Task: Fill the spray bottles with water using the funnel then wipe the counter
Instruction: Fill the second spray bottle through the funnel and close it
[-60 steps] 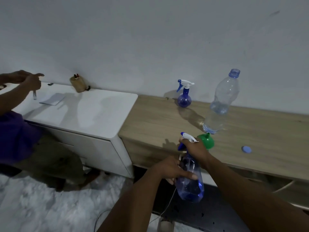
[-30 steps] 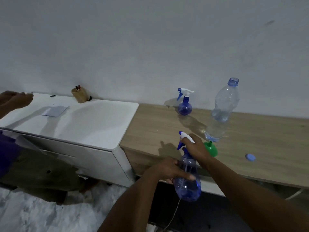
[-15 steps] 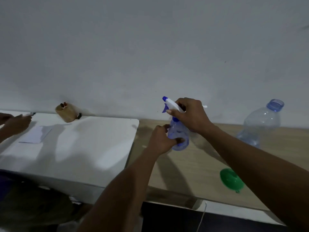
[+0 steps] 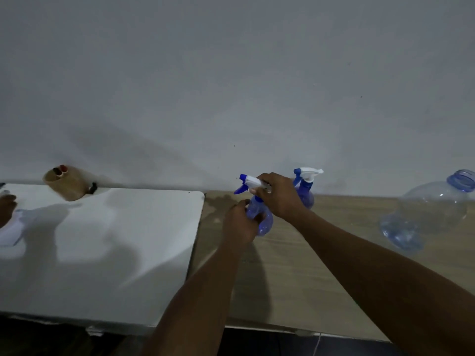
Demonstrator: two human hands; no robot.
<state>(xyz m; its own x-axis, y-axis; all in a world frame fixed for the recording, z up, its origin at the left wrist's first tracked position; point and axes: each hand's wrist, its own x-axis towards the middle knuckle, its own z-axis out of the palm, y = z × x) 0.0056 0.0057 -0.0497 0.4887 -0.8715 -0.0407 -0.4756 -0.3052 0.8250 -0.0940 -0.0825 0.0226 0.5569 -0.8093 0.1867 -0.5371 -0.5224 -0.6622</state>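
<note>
Head view: left hand wraps the spray bottle body and right hand pinches its trigger head above the wooden counter, where a crooked cap could leak

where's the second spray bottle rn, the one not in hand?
Head view: the second spray bottle stands on the wooden counter against the wall, right-centre, just behind the right hand, left of the big water bottle.
</note>
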